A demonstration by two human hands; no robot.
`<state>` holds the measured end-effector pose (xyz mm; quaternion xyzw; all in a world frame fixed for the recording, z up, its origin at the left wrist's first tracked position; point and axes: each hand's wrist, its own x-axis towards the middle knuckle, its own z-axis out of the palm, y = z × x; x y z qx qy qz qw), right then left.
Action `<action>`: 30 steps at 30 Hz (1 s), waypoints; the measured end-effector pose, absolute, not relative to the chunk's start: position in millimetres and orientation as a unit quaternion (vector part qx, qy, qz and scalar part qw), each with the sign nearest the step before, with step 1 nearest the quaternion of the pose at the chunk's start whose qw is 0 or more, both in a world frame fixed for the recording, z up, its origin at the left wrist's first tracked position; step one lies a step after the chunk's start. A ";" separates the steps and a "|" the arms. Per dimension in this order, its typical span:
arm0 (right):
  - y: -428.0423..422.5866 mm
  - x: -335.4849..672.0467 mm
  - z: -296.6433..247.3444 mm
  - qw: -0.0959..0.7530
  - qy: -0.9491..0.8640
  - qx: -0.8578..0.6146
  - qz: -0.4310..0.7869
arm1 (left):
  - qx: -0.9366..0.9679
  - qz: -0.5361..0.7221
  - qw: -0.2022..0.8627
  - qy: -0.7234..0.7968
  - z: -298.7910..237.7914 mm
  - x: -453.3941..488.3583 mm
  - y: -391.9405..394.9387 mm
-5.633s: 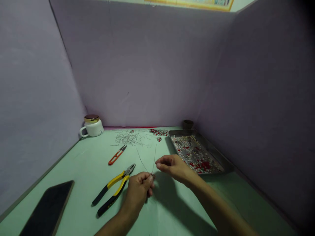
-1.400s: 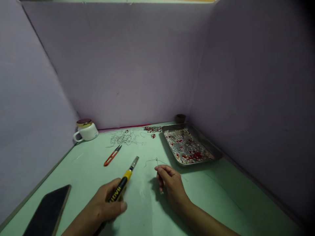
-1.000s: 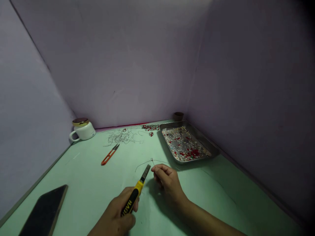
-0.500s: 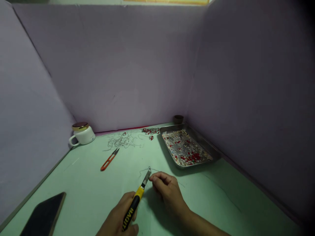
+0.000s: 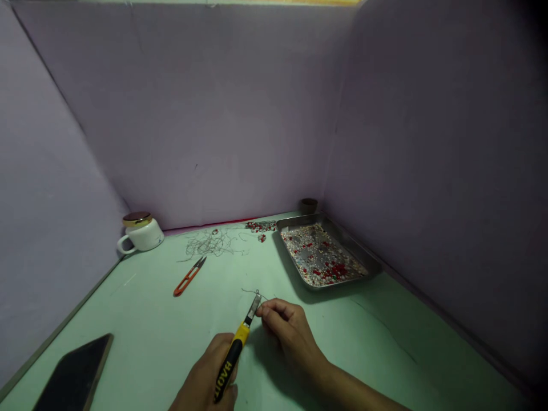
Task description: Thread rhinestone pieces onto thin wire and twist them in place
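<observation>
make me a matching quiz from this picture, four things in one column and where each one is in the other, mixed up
Things
1. pliers
2. wire
3. snips
4. tray

Places
A. lying untouched on the table, up and left of both hands
B. by the right wall, holding beads
C. gripped in the left hand
D. pinched by the right hand, at the tip of the pliers

Pairs: 1-C, 2-D, 3-A, 4-B
</observation>
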<state>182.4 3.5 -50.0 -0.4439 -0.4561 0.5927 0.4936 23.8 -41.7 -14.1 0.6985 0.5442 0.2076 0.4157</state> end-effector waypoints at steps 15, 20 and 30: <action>7.8 182.7 -57.9 0.514 -0.387 -0.391 0.658 | 0.696 0.199 0.420 0.548 -20.0 20.6 -42.0; 11.3 184.0 -57.7 0.522 -0.329 -0.382 0.689 | 0.690 0.256 0.430 0.523 -16.5 11.6 -39.0; 11.3 183.7 -49.0 0.498 -0.258 -0.362 0.745 | 0.673 0.217 0.471 0.527 -4.6 1.5 -32.7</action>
